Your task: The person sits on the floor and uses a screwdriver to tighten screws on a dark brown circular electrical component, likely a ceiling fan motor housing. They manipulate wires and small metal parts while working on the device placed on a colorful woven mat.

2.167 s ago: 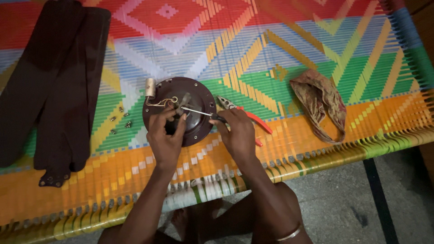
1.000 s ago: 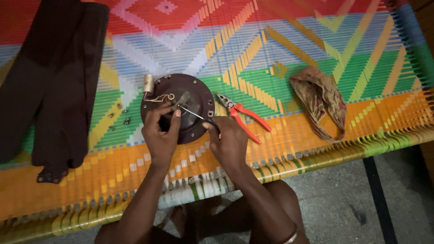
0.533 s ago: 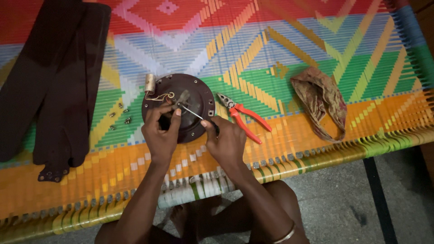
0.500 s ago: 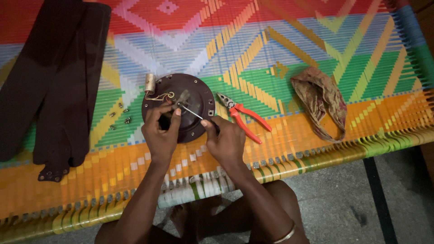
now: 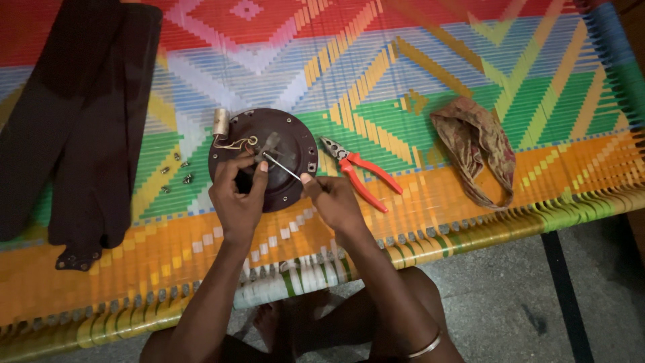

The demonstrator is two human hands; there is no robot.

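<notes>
The disc (image 5: 265, 158), a dark brown round metal plate with holes along its rim, lies flat on the woven cot (image 5: 416, 74) and serves as the reference for everything else.

Left hand (image 5: 236, 198): resting on the near-left part of the disc, fingers curled and clenched on the rim, thumb pressed to the disc's face.

Right hand (image 5: 336, 202): just off the near-right edge of the disc, fingers pinched around the rear end of a thin metal rod (image 5: 282, 166) (a slim tool; its handle cannot be made out). The rod slants from the fingertips up to the centre of the disc, where its tip meets a small grey fitting.

At the far-left edge of the disc stands a small brass-coloured cylinder (image 5: 220, 122), touching the rim, with pale wires (image 5: 236, 142) curling from it onto the disc.

Left of the disc, close by, a handful of small screws (image 5: 176, 169) lies scattered on the weave. Further left, well apart, lie the long dark blades (image 5: 80, 128), side by side.

Right of the disc, just beside it, lie pliers (image 5: 359, 178) with red grips, nose toward the disc. Further right, well apart, sits a crumpled brown cloth (image 5: 477, 151).
</notes>
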